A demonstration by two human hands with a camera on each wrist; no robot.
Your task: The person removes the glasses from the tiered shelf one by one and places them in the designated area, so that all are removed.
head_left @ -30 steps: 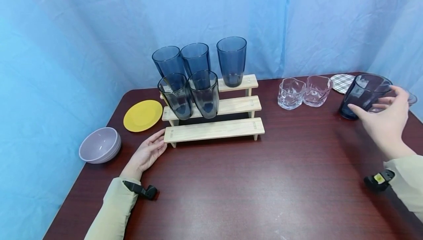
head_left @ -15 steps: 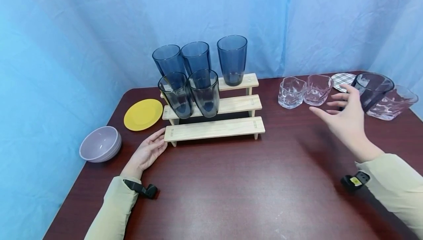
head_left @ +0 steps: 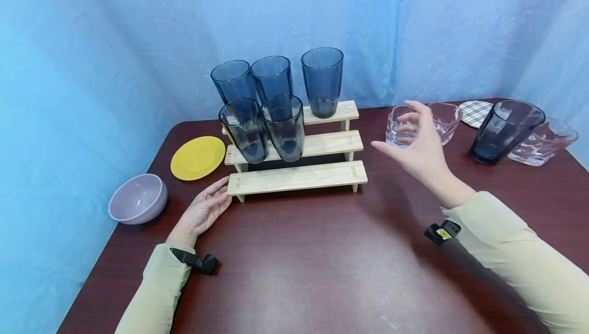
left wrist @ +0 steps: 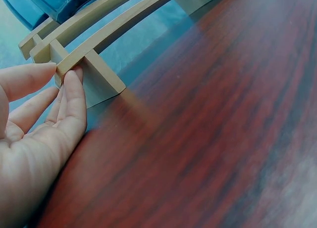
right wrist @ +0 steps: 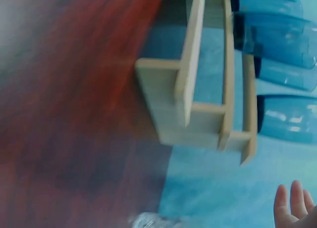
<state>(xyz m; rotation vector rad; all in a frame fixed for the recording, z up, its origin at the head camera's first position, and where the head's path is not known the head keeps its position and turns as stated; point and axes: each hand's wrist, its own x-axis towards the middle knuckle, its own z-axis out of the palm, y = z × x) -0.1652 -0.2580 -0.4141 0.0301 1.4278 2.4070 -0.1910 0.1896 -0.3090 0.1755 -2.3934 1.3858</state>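
1. Left hand (head_left: 202,212): lies on the tabletop (head_left: 322,262) at the left end of the wooden stepped rack (head_left: 296,178). Its fingers are straight and held close together; the fingertips (left wrist: 69,84) touch the corner of the lowest step, as the left wrist view shows.
2. Right hand (head_left: 416,145): raised above the tabletop just right of the rack, fingers loosely spread and slightly bent, holding nothing. It is in front of the clear glass (head_left: 401,127); whether it touches the glass cannot be told.
3. Wooden stepped rack: three steps, set toward the far edge of the tabletop, left of centre. Three tall blue tumblers (head_left: 322,82) stand upright on the top step and two more (head_left: 282,127) on the middle step; the lowest step carries nothing.
4. Second clear glass (head_left: 445,119): just beside the first, on its right, near the far edge.
5. Dark blue cup (head_left: 503,130) and a third clear glass (head_left: 543,142): side by side toward the far right corner, with a checked coaster (head_left: 476,113) behind them.
6. Yellow plate (head_left: 198,157) and lilac bowl (head_left: 138,200): near the left edge, left of the rack.
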